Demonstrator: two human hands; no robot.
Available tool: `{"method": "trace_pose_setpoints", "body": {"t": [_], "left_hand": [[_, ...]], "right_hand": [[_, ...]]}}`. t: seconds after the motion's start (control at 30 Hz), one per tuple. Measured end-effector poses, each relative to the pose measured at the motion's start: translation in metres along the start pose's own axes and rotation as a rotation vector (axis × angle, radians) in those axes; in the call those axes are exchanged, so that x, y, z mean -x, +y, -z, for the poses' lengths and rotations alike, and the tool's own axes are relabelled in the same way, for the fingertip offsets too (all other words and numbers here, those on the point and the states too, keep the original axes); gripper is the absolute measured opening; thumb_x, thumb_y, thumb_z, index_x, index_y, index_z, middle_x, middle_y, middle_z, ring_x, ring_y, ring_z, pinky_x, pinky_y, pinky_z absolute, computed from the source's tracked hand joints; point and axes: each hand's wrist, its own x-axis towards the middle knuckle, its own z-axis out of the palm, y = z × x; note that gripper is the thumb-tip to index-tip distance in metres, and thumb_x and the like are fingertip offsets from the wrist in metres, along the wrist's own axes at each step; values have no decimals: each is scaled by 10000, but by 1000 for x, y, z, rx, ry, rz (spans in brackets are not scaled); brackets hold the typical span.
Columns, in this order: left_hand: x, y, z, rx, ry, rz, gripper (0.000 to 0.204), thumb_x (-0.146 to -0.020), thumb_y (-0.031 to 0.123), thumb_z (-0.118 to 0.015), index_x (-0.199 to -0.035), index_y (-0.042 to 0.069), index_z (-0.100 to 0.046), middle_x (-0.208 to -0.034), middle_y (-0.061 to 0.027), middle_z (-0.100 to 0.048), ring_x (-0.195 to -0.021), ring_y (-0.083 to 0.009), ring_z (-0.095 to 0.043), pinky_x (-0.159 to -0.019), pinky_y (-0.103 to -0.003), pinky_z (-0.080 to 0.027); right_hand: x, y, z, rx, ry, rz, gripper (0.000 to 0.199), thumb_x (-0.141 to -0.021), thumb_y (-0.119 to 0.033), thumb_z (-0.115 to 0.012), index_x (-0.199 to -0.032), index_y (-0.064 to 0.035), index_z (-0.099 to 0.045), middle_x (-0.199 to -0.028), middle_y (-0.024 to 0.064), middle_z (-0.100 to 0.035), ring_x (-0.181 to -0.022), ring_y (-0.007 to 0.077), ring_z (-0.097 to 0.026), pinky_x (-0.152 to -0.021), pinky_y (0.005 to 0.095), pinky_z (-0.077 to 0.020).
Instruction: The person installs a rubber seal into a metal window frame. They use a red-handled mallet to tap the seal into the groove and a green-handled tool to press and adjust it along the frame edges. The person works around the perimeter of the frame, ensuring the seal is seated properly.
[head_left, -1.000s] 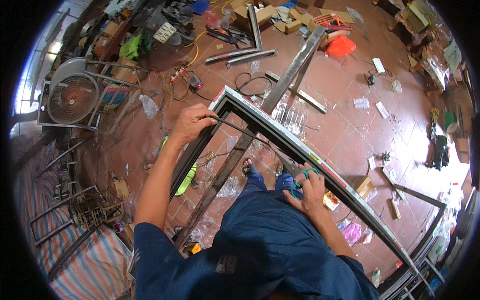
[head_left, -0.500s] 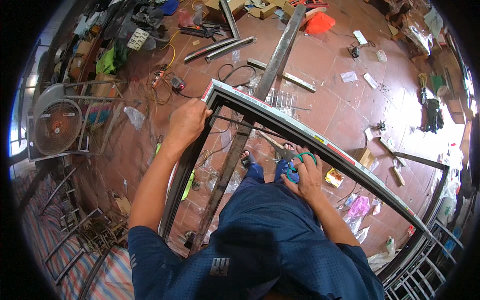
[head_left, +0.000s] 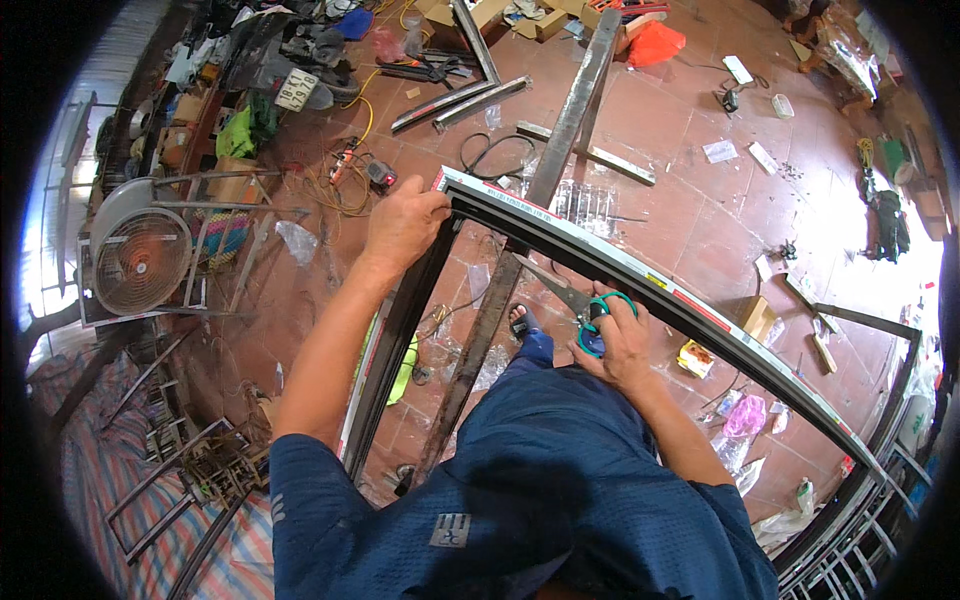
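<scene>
A large dark window or door frame (head_left: pixel 655 277) with a pale, labelled outer edge lies in front of me, resting across a long metal bar (head_left: pixel 470 375). My left hand (head_left: pixel 405 228) is closed at the frame's upper left corner, fingertips pinched against its inner edge; whatever they may hold is hidden. Inside the opening, next to the upper side of the frame, my right hand (head_left: pixel 618 342) grips a pair of scissors (head_left: pixel 563 292) by the teal handles. The scissor blades point up and left, their tips close to the metal bar.
On the left stand a round fan (head_left: pixel 141 262) and a striped sheet (head_left: pixel 105 475) under metal parts. A corded power tool (head_left: pixel 381 176) lies beyond the corner. Short metal profiles (head_left: pixel 465 105), a pink bag (head_left: pixel 744 416) and scraps litter the tiled floor. A metal grille (head_left: pixel 850 545) is at lower right.
The thin black strip that stretched from my left hand across the opening no longer shows there. Most of the scene has shifted right in view. Both hands stay near the frame, the scissors still in my right.
</scene>
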Motion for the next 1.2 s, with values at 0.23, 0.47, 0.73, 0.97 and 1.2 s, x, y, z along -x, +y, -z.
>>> {"method": "trace_pose_setpoints", "body": {"t": [0.23,0.47,0.73,0.97,1.2], "left_hand": [[-6,9,-9,-28,-19,42,81,-855,184,-751,-862,110,-718,-894,-130,-664,-784,-366,-703,-656,-489,-563],[-10,15,-21,-188,-53,-54,64,-843,119,-675,-818,63,-694,-882,-152,-658,-780,-360,-710,-649,-494,-575],[-9,24,-29,-306,-57,-84,57,-832,94,-652,-788,62,-635,-897,-133,-636,-812,-329,-706,-638,-468,-587],[-5,23,-35,-293,-2,-62,70,-858,103,-622,-799,65,-616,-893,-123,-621,-806,-322,-696,-630,-459,-581],[-1,26,-25,-273,-34,22,108,-861,150,-654,-799,69,-688,-912,-135,-646,-836,-350,-705,-657,-504,-573]], "right_hand": [[1,9,2,-56,4,29,430,-717,-353,-867,-914,-77,-601,-1422,259,-608,-1207,356,-630,-938,447,-416],[6,14,8,-110,-14,17,508,-732,-396,-860,-1078,-83,-660,-1392,198,-622,-1219,337,-626,-973,451,-423],[9,14,28,-328,1,-124,563,-819,-490,-799,-1113,-43,-627,-1302,220,-617,-1197,386,-581,-961,453,-405],[-12,-19,72,-1085,76,-435,687,-837,-319,-851,-1354,-47,-490,-1316,166,-582,-1162,261,-564,-1012,427,-455],[-37,-6,109,-1560,-317,-622,1114,-768,-142,-909,-1656,-83,-238,-1182,94,-596,-974,206,-683,-882,333,-546]]}}
